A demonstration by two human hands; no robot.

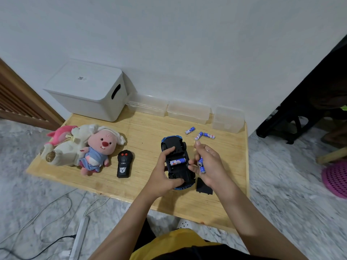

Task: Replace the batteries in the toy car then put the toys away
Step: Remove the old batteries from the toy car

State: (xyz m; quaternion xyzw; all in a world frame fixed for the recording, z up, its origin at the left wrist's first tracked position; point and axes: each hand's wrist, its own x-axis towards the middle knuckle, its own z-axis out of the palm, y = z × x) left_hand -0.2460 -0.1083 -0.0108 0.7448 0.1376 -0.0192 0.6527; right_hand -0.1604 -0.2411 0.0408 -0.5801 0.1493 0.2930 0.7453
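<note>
In the head view, near the bench's front edge, the left hand (165, 173) grips the upturned car (176, 162) while the right hand (206, 162) holds a battery (201, 164), which should probably seat beside the fitted cell (177, 161), poles matched.

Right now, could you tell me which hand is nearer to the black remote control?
Left. The left hand grips the car, a gap right of the remote control; the right hand is beyond the car.

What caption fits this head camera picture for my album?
Left hand steadies the upturned car, one battery inside; right hand holds another.
</note>
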